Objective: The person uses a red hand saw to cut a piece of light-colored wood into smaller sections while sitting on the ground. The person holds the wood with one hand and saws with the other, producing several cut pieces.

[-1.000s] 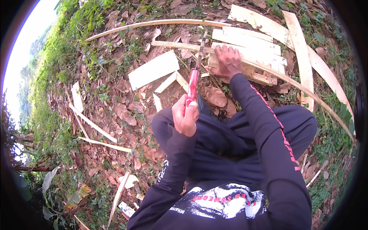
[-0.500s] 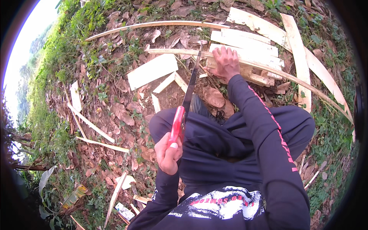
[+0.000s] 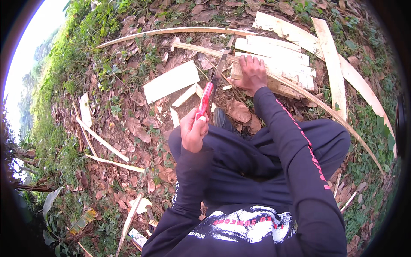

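Note:
My left hand is closed around the red handle of a hand saw. The saw's dark blade points away from me and crosses a long, thin wooden strip near its left part. Over that strip, just right of the blade, my right hand grips it against a stack of pale boards. Its fingers curl over the strip's far side. Some of the strip is hidden under that hand.
Left of the saw lie a pale rectangular board and short offcuts. Another long strip stretches across the far side. Longer planks lie at the right. Dry leaves and green plants cover the ground around my crossed legs.
My left hand has pushed the saw forward, away from me. The strip has turned slightly: its left end is farther away, its right end nearer. My right hand stays almost in place.

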Motion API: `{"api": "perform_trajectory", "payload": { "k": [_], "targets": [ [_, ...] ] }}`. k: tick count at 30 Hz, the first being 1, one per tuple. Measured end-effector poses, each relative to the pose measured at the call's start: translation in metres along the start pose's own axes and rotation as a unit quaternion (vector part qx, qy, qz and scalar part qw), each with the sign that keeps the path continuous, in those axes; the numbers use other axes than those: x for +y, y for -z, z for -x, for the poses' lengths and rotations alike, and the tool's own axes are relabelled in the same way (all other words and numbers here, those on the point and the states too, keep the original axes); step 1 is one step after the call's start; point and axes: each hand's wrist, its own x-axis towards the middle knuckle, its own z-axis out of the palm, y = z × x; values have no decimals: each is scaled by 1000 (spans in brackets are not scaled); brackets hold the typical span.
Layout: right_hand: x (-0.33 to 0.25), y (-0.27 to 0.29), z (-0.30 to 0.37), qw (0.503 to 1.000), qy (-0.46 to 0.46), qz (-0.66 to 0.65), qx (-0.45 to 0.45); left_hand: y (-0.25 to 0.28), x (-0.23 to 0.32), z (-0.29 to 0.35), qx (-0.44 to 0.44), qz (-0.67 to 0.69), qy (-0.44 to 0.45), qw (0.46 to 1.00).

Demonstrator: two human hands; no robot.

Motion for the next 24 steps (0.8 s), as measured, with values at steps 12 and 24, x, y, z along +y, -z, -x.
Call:
{"api": "perform_trajectory", "payload": {
  "k": [12,24],
  "targets": [
    [-22,27,1,995,-12,-97,11,6,125,-6,-22,100,-311,945],
    [87,48,78,957,-255,-102,-92,98,-5,-45,138,133,-183,964]
  ]
}}
